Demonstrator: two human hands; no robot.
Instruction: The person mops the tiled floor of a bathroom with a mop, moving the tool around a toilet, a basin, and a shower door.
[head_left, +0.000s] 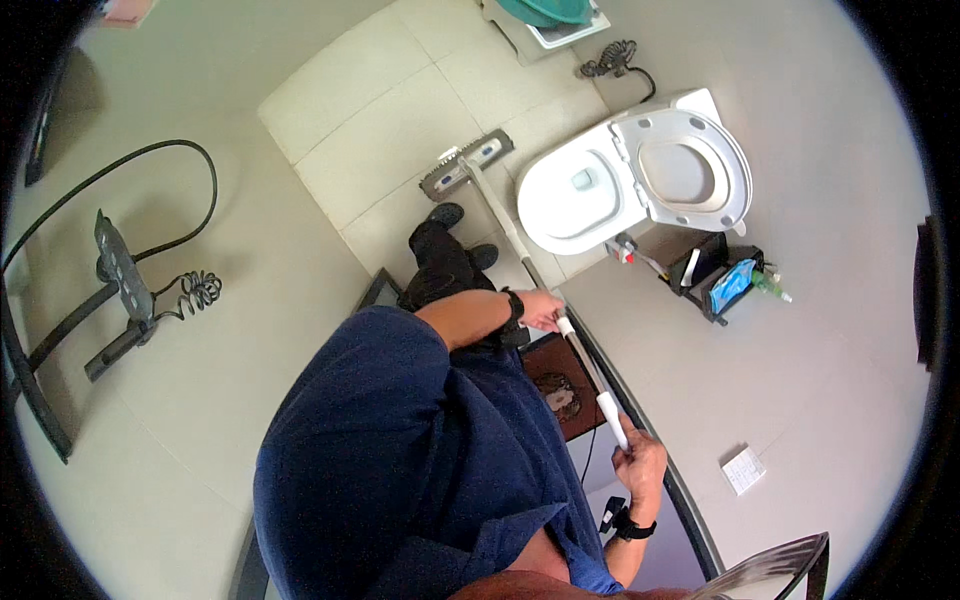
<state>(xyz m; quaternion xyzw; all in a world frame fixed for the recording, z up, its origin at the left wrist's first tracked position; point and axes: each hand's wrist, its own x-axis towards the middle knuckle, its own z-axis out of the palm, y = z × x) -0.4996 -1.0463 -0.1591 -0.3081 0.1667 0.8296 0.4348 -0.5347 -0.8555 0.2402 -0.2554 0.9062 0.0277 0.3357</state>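
Currently mop stands just left of toilet, its head on floor, left hand wrapped round the pole below toilet, right hand gripping its white upper end.

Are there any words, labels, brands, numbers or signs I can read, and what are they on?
None are readable.
White card: marks too small.
Blue packet: any print too blurred.
Mop head: any markings too small.
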